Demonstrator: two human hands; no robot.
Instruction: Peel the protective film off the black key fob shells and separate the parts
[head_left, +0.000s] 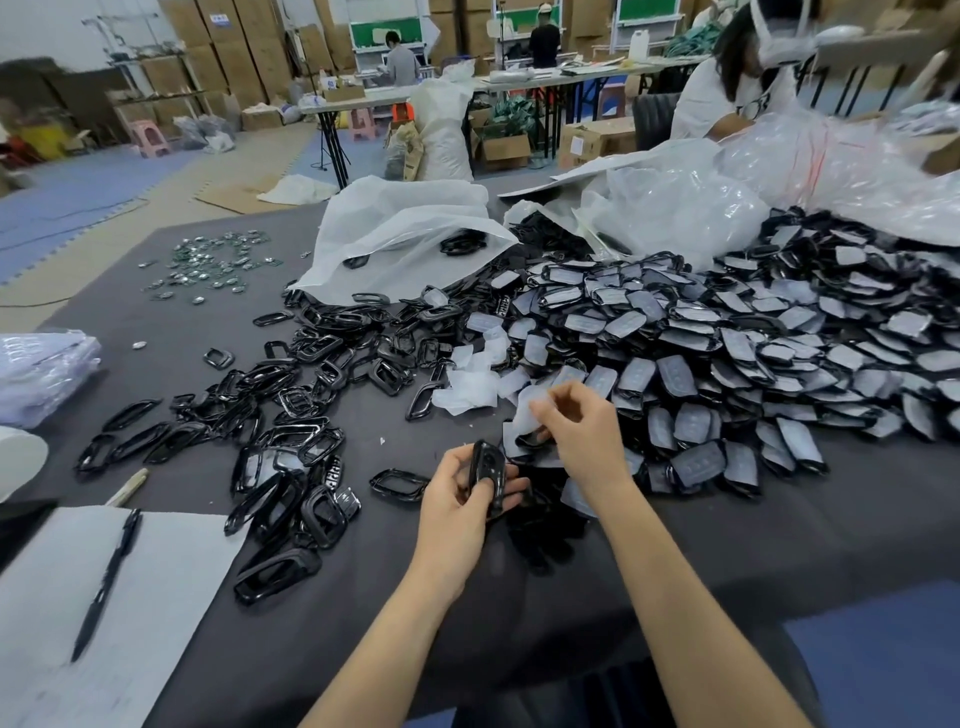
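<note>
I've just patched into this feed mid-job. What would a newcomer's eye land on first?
First, the huge heap of film-covered shells spilling across the right side of the table from clear bags. Then the scattered black frames at left-centre. Up front, the left hand holds a black shell while the right hand pinches a piece of film.

Small factory or assembly workshop, bulk hand work. Near table under grey cloth carries a heap of film-covered black shells on the right and loose black frames on the left. Far wall: cardboard cartons stacked high. Far middle: folding tables, workbenches with green boards, workers at them. Stuffed white sack, pink plastic stools, foam floor mats
</note>
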